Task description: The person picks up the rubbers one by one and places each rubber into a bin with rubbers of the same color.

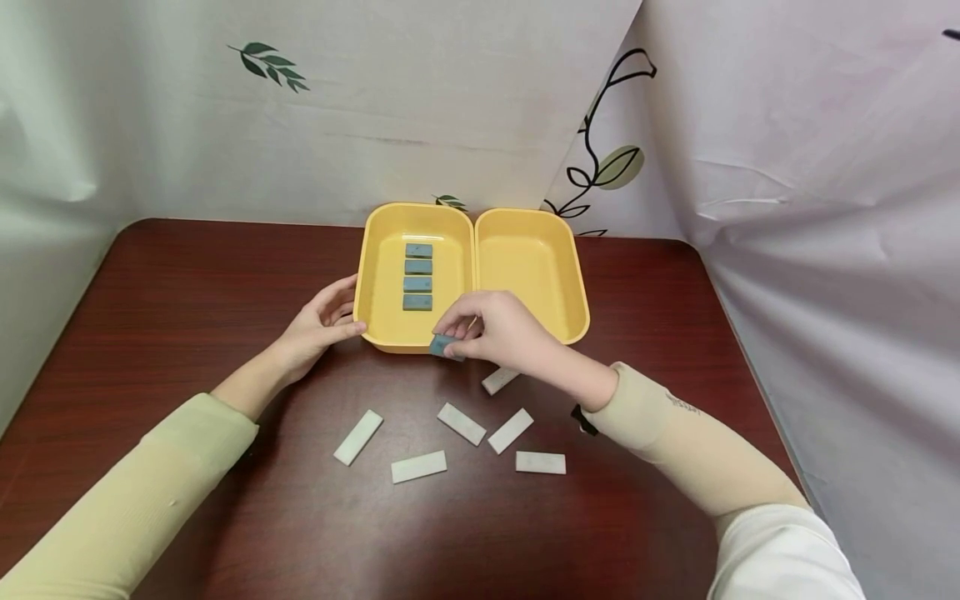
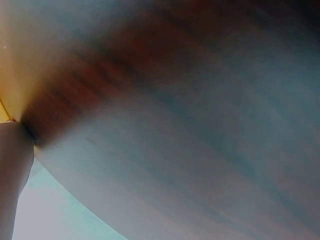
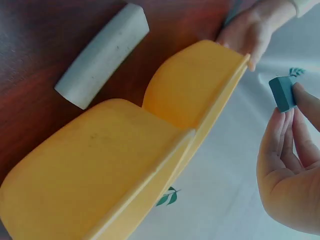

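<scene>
Block (image 1: 442, 345), blue-grey — pinched in right hand (image 1: 495, 325) | yellow box (image 1: 453, 283) — gripped by left hand (image 1: 315, 332)

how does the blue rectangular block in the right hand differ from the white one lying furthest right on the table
The small blue rectangular block is darker than the white rectangular block. The blue block is pinched in the right hand; the white block lies on the brown table. The blue block looks shorter than the white block, though partly covered. Both are rectangular.
</scene>
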### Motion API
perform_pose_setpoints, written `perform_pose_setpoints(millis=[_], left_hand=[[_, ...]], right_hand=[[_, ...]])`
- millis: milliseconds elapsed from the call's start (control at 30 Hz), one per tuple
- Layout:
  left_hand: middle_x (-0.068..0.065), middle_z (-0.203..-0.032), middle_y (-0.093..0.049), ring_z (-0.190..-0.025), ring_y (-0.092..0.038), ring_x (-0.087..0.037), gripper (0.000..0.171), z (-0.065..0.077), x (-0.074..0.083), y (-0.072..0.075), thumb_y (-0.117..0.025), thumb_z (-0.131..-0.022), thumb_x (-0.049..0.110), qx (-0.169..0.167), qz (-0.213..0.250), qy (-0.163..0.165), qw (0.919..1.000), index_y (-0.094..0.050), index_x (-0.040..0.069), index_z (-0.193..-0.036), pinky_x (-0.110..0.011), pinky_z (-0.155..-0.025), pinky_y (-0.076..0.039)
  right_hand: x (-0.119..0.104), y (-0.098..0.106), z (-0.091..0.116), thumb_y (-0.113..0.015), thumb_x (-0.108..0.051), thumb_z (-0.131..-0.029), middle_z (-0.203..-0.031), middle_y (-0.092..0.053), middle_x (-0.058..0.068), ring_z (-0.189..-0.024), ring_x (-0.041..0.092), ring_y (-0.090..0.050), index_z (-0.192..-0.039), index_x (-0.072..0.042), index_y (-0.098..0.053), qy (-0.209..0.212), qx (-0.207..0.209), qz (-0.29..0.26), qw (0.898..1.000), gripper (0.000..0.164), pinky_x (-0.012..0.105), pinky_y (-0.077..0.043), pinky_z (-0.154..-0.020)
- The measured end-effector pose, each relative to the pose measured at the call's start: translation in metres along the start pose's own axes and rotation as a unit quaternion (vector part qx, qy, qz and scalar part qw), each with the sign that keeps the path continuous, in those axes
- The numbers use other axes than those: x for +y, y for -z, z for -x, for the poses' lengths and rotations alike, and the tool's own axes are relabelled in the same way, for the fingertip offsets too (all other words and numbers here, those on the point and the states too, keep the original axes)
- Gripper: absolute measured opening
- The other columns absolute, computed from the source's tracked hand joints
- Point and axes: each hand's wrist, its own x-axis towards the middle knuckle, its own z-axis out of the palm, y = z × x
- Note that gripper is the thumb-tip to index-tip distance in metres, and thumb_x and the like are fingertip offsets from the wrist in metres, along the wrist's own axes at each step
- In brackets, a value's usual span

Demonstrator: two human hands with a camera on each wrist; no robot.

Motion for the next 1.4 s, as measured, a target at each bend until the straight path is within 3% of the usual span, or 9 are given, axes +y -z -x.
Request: perform_pose_setpoints(millis=[333, 567, 800, 1033, 1400], left_hand=[[-0.023, -0.162, -0.036, -0.126, -0.057, 0.000, 0.082, 0.000, 0.001, 0.000, -0.067, -0.102, -0.001, -0.001, -0.004, 0.002, 1.0000, -0.021, 0.007, -0.169, -0.011, -0.102, -0.050], [-0.019, -0.159, -0.040, -0.125, -0.057, 0.000, 0.081, 0.000, 0.000, 0.000, -0.066, -0.101, -0.003, 0.001, -0.001, -0.001, 1.0000, -0.022, 0.007, -0.169, -0.012, -0.102, -0.050], [-0.008, -0.152, -0.047, -0.125, -0.058, -0.001, 0.080, -0.001, -0.001, 0.000, -0.066, -0.101, -0.003, 0.001, 0.001, -0.005, 1.0000, -0.023, 0.007, -0.168, -0.012, -0.101, -0.051], [-0.019, -0.159, -0.040, -0.125, -0.057, 0.000, 0.081, -0.001, 0.000, 0.000, -0.066, -0.102, -0.002, 0.003, -0.004, 0.000, 1.0000, -0.022, 0.008, -0.169, -0.012, -0.101, -0.051], [-0.021, -0.160, -0.038, -0.124, -0.058, 0.000, 0.080, -0.001, 0.000, 0.001, -0.065, -0.102, -0.002, 0.001, -0.002, 0.000, 1.0000, -0.022, 0.008, -0.169, -0.012, -0.099, -0.052]], right_hand=[[0.010, 0.000, -0.023, -0.088, -0.006, -0.086, -0.097, -0.081, 0.009, -0.087, 0.019, -0.074, -0.104, -0.004, -0.082, -0.026, 0.004, -0.011, 1.000, 0.018, 0.022, -0.061, -0.079], [0.017, -0.005, -0.040, -0.087, -0.007, -0.087, -0.096, -0.080, 0.008, -0.088, 0.017, -0.073, -0.103, -0.005, -0.082, -0.055, -0.003, -0.038, 0.998, 0.017, 0.023, -0.060, -0.081], [0.026, -0.013, -0.058, -0.087, -0.007, -0.088, -0.098, -0.081, 0.008, -0.088, 0.016, -0.074, -0.102, -0.005, -0.083, -0.050, -0.020, -0.024, 0.998, 0.015, 0.022, -0.060, -0.082], [0.031, -0.019, -0.074, -0.086, -0.004, -0.088, -0.096, -0.081, 0.009, -0.087, 0.017, -0.073, -0.100, -0.005, -0.083, -0.043, -0.048, -0.004, 0.998, 0.013, 0.020, -0.059, -0.079], [0.044, -0.024, -0.094, -0.085, -0.001, -0.088, -0.103, -0.082, 0.013, -0.089, 0.018, -0.076, -0.104, 0.000, -0.083, -0.035, -0.090, 0.001, 0.995, 0.016, 0.018, -0.060, -0.080]])
